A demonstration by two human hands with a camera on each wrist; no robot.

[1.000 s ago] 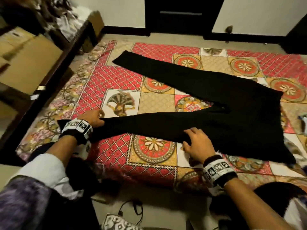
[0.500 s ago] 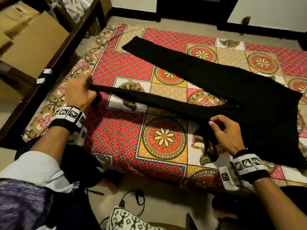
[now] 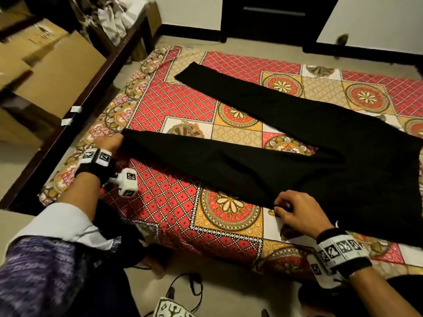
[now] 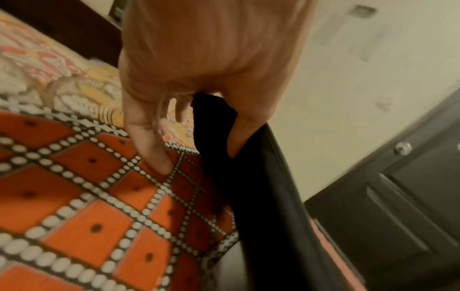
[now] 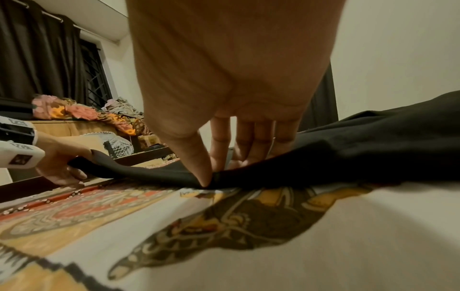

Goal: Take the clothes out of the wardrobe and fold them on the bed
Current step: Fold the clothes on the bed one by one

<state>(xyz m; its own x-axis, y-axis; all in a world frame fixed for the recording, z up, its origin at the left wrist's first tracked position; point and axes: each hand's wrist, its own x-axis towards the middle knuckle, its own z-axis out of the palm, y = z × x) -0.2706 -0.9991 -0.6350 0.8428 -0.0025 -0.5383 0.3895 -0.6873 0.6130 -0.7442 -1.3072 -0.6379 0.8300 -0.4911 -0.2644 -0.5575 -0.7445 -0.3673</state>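
A: Trousers [image 3: 263, 143] lie spread on the bed [image 3: 174, 202], legs splayed apart. My left hand [image 3: 109, 141] pinches the hem of the near leg, thumb over the cloth. My right hand [image 3: 295, 209] pinches the same leg's near edge further up, thumb and fingers [image 5: 219, 141] closed on the fold.

B: What worries you from here?

A: Three things, I'd judge. The near leg hangs a little slack between my hands; if I carry it over to the far leg unevenly, the seams won't line up and the fold creases. My left grip sits right at the hem corner, so a sharp tug could slip it out. And the hem is close to the bed's edge, so a dropped end might slide off towards the floor [image 3: 229, 291].

B: Anything unclear?

A: The left wrist view is blurred; I can't tell how much cloth that hand has.
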